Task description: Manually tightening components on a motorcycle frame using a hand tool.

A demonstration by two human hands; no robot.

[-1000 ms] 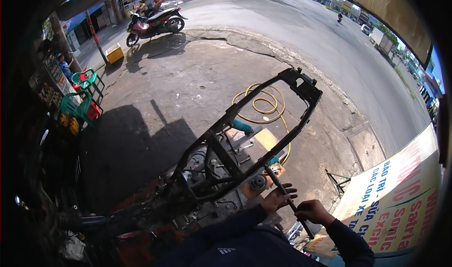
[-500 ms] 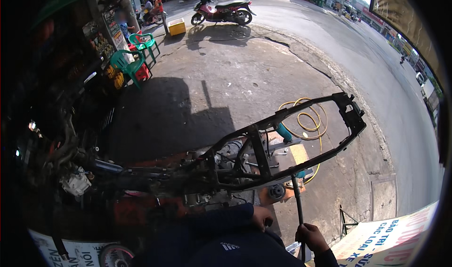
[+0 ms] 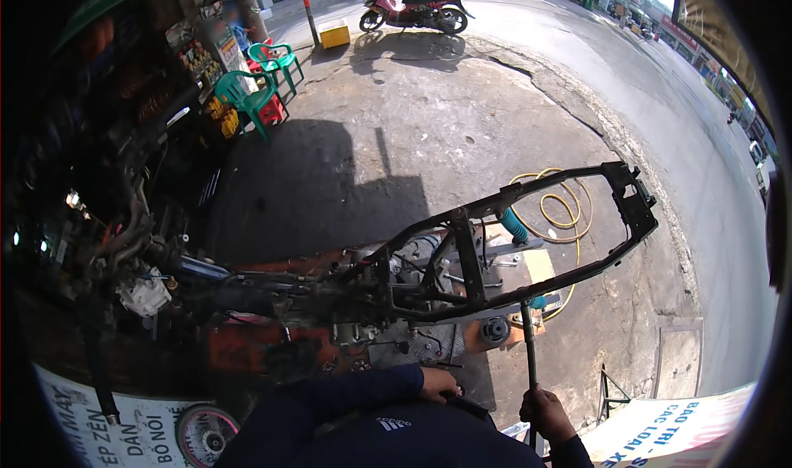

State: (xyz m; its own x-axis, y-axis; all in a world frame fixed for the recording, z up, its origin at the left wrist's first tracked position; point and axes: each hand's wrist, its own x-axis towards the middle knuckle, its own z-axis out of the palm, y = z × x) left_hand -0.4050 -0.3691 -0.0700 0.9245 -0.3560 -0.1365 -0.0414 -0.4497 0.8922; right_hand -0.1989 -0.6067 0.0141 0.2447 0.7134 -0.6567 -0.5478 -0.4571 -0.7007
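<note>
A bare black motorcycle frame (image 3: 469,258) stretches across the middle, its looped tail end to the right. My right hand (image 3: 544,414) is wrapped round a long dark metal pipe (image 3: 529,348) that stands nearly upright. The pipe's upper end meets the underside of the frame's near rail, beside a teal spring. Close to my body, my left hand (image 3: 440,383) has its fingers curled; a dark shape lies by them, and what they hold is hidden. A teal shock absorber (image 3: 513,225) shows behind the frame. Below the near rail lies a round black part (image 3: 495,329).
Loose metal parts and tools lie on an orange platform (image 3: 247,350) under the frame. A yellow hose (image 3: 587,212) is coiled on the ground beyond. Green plastic chairs (image 3: 247,97), a yellow crate (image 3: 335,36) and a parked motorbike (image 3: 417,10) stand farther off. Sign boards (image 3: 660,431) flank me.
The whole view has shifted, so the scene sits farther right and my left forearm shows more. My right hand keeps its grip on the pipe, which stays against the frame.
</note>
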